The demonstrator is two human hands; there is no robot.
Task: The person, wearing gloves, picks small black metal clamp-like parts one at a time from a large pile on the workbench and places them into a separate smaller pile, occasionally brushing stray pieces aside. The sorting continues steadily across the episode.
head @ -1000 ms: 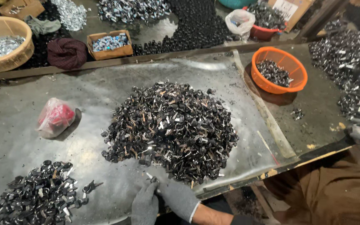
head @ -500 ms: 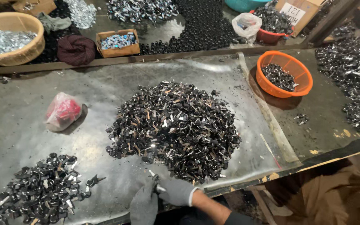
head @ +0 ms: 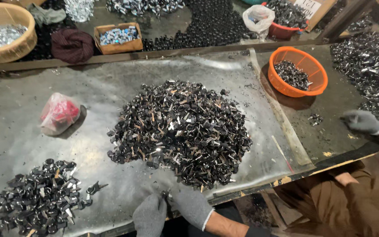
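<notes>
While a small dark metal part (head: 166,196) sits pinched between them at the desk's (head: 23,145) near edge, the grey-gloved left hand (head: 150,215) and right hand (head: 191,205) meet with fingers curled. Just beyond rises the large heap of black metal parts (head: 180,131), with a smaller pile (head: 36,202) to the left.

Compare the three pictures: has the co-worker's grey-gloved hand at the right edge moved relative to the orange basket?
Yes. The co-worker's gloved hand now lies higher and further left on the table, closer to the orange basket than before.

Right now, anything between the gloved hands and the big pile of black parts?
Nothing visible. The left hand and right hand meet over a small part at the near edge of the big pile, only bare plastic sheet between.
</notes>
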